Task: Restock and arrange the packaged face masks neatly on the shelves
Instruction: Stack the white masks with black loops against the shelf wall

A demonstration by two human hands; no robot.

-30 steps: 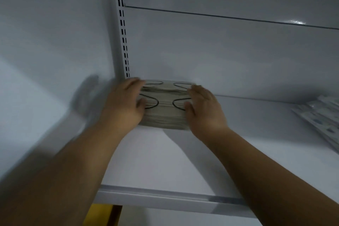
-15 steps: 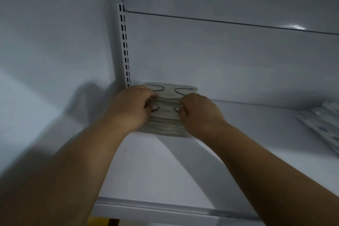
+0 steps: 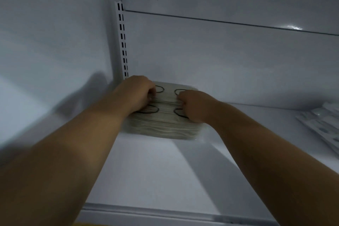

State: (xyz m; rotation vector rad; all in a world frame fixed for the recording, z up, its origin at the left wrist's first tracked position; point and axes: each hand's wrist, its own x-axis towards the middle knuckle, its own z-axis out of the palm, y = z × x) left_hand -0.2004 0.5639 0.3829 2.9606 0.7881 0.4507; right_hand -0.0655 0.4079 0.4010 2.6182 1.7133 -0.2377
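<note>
Both bare forearms reached forward and up into the white shelf [image 3: 165,174], converging on a pack of face masks [image 3: 166,119] that lay flat in the shelf's back left corner, just beside the slotted upright [image 3: 122,42] and close to the back panel [image 3: 220,57]. The left hand [image 3: 137,93] rested on the pack's left part with its knuckles raised and its fingers curled down onto the top surface, pinching at the wrapping near the black ear loops. The right hand [image 3: 194,105] sat on the pack's right part in the same manner, fingers curled and pressed into the top, the two hands' fingertips near each other across the pack's middle. The view was blurred. Further packaged masks [image 3: 324,124] lay well apart at the shelf's right edge.
</note>
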